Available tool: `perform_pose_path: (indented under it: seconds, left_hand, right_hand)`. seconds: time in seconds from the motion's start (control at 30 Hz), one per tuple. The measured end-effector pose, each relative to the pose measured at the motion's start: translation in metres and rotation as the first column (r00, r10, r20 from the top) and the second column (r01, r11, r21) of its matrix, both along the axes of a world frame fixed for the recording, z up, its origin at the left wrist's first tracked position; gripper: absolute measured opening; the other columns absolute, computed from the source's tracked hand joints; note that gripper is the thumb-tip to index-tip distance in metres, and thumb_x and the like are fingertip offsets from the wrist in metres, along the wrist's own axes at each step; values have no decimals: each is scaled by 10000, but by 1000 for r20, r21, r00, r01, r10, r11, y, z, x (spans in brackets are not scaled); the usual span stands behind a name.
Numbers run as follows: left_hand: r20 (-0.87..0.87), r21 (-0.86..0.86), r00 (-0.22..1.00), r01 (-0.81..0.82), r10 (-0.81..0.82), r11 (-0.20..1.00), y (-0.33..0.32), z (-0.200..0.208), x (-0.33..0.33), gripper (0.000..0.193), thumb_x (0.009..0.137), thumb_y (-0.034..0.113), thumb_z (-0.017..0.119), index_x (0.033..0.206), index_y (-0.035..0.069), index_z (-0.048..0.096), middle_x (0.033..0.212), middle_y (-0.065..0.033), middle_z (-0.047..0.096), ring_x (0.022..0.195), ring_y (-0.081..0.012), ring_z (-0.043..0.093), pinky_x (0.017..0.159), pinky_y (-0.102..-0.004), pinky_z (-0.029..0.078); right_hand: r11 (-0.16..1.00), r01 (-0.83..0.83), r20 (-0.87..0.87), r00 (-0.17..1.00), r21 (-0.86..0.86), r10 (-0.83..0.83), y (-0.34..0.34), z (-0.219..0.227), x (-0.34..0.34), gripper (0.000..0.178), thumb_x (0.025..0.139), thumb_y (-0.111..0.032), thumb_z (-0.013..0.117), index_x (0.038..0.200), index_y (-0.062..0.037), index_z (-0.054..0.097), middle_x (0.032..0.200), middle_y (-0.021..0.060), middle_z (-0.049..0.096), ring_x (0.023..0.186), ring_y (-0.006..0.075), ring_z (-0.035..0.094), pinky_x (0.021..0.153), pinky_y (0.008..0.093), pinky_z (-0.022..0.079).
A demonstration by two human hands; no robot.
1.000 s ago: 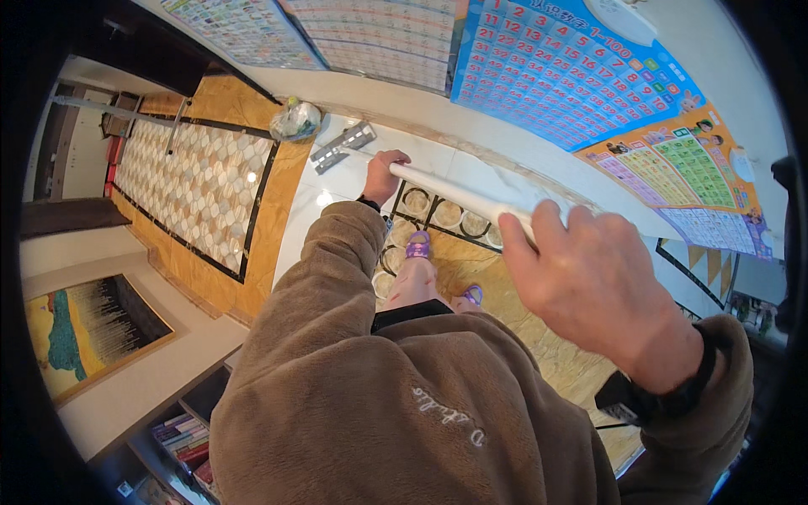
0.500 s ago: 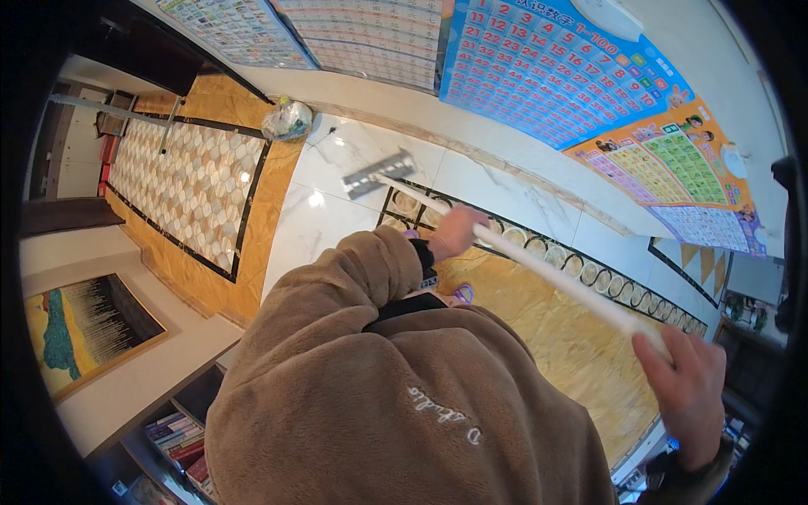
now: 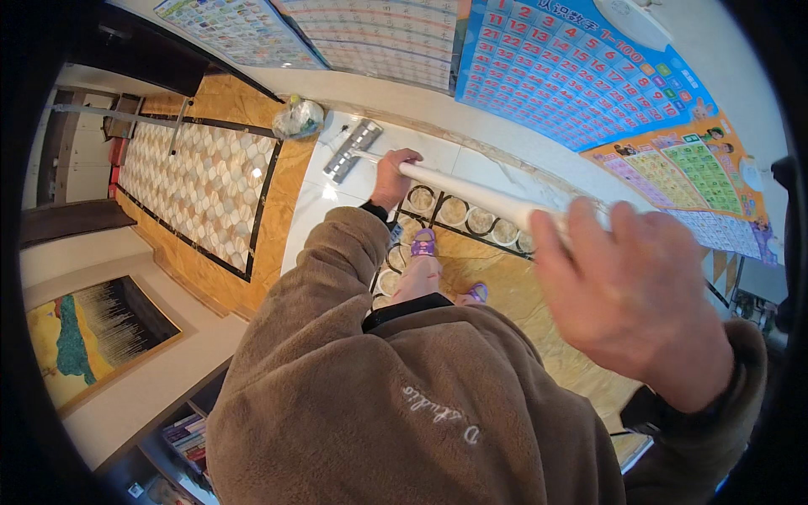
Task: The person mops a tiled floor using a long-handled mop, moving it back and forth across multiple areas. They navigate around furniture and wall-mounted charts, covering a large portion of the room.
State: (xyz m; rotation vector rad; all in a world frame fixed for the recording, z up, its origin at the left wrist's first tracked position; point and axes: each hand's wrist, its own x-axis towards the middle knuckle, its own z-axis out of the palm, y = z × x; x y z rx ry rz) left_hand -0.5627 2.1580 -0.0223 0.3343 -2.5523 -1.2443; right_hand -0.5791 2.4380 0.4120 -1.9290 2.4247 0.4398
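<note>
A long-handled mop [image 3: 480, 194] slants across in front of me, its white pole running from the right down to a flat, grey rectangular mop head [image 3: 353, 151]. That head lies on the white marble-look floor close to the wall. My left hand [image 3: 392, 178] is wrapped round the lower part of the pole, just above the head. Near the pole's upper end, my right hand [image 3: 631, 295] is closed round it, large and close to the camera. The hand hides the pole's tip.
Colourful charts [image 3: 547, 67] cover the wall along the far side. A filled plastic bag [image 3: 298, 118] rests by the wall beyond the mop head. At the left lie patterned tiles [image 3: 206, 177] and a framed picture [image 3: 101, 337]. Bookshelves [image 3: 181, 433] stand at lower left.
The mop head has moved left and away toward the bag and has turned. My left hand has shifted left and forward; my right hand has come forward, left and higher. A sandalled foot now shows.
</note>
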Motion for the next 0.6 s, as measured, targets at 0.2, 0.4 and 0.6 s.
perform_pose_path:
  seconds: [0.2, 0.4, 0.6]
  left_hand:
    - [70, 20, 990, 121, -122, 992, 30, -8, 11, 211, 718, -22, 635, 870, 92, 727, 817, -136, 699, 824, -346, 656, 743, -421, 520]
    - [30, 188, 836, 533, -547, 825, 165, 34, 16, 168, 744, 30, 674, 889, 103, 717, 859, -123, 704, 851, -342, 666, 762, -405, 522]
    - [123, 254, 714, 649, -690, 717, 201, 69, 14, 162, 777, 53, 671, 925, 108, 710, 859, -108, 695, 861, -330, 658, 768, -388, 520]
  right_hand:
    - [994, 72, 108, 992, -81, -63, 37, -21, 9, 206, 783, -112, 668, 952, 4, 674, 753, 94, 551, 594, 170, 532, 449, 306, 386]
    - [950, 277, -17, 961, 143, -277, 129, 58, 55, 345, 737, -119, 756, 1054, -4, 685, 956, 145, 605, 732, 210, 549, 593, 372, 419]
    - [902, 381, -39, 924, 202, -381, 144, 85, 81, 515, 657, -138, 892, 1100, -15, 660, 1042, 186, 644, 818, 211, 584, 707, 395, 456]
